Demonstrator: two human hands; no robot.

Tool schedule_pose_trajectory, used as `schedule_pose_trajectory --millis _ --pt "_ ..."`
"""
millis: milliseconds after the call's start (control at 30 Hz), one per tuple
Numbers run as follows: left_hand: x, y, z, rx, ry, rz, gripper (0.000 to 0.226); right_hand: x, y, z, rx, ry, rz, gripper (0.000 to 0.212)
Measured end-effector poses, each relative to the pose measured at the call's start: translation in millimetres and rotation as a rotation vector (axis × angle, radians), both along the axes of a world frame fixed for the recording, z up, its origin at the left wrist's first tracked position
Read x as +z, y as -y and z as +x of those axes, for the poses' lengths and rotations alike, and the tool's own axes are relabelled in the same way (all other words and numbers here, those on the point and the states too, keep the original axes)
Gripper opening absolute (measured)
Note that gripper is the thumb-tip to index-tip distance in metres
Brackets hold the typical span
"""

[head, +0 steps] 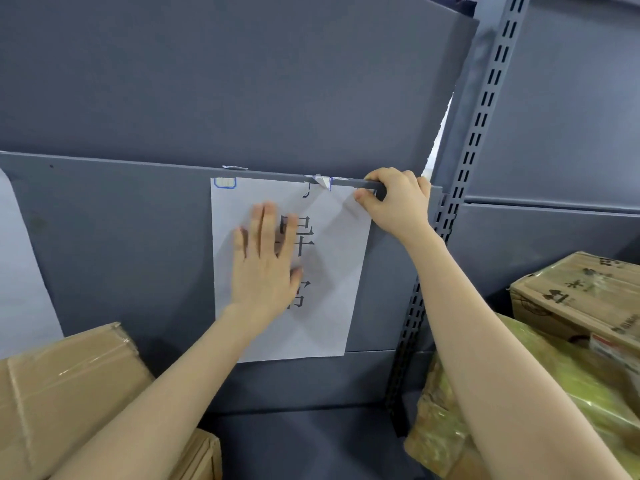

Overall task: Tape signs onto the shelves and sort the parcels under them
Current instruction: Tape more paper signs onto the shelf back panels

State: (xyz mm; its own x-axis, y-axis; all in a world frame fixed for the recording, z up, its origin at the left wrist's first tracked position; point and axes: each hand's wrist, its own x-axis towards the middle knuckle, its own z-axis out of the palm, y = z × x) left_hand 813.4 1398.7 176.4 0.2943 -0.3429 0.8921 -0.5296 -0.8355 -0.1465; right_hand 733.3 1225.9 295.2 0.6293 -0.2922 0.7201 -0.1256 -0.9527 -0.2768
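Note:
A white paper sign (322,327) with black printed characters hangs on the grey back panel of the shelf (121,244). My left hand (265,268) presses flat on the middle of the sign, fingers straight. My right hand (394,202) is at the sign's top right corner, thumb and fingers curled over the panel's top edge there. A blue-edged tape label (225,182) holds the top left corner, and a wrinkled piece of tape (322,181) sits at the top middle.
A brown cardboard parcel (62,393) stands at the lower left. At the right are a parcel wrapped in yellowish film (588,386) and a printed cardboard box (581,292). A perforated upright post (460,188) divides the shelf bays. Another white sheet (20,271) hangs at far left.

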Motion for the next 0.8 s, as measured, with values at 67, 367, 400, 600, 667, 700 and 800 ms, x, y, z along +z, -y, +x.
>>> schedule_pose_trajectory --millis 67,367,400,600,667,700,800 --pt "-27 14 -4 -0.127 0.026 0.076 0.095 -1 0 0 0.002 0.010 -0.003 0.025" --pt "-136 36 -9 -0.198 0.101 0.436 0.090 -4 6 5 0.017 0.036 -0.039 0.024" --pt "-144 36 -7 -0.204 0.111 0.448 0.086 -4 6 5 0.020 0.040 -0.043 0.024" --pt "-179 33 -4 -0.199 0.094 0.495 0.092 -6 9 7 0.035 0.050 -0.046 0.026" --pt "-180 34 -5 -0.184 0.076 0.485 0.101 -7 9 7 0.026 0.050 -0.054 0.027" --pt "-180 34 -5 -0.188 0.075 0.480 0.102 -7 9 7 0.022 0.051 -0.057 0.028" --pt "-174 32 -6 -0.222 0.055 0.481 0.094 -5 7 6 0.016 0.041 -0.054 0.029"
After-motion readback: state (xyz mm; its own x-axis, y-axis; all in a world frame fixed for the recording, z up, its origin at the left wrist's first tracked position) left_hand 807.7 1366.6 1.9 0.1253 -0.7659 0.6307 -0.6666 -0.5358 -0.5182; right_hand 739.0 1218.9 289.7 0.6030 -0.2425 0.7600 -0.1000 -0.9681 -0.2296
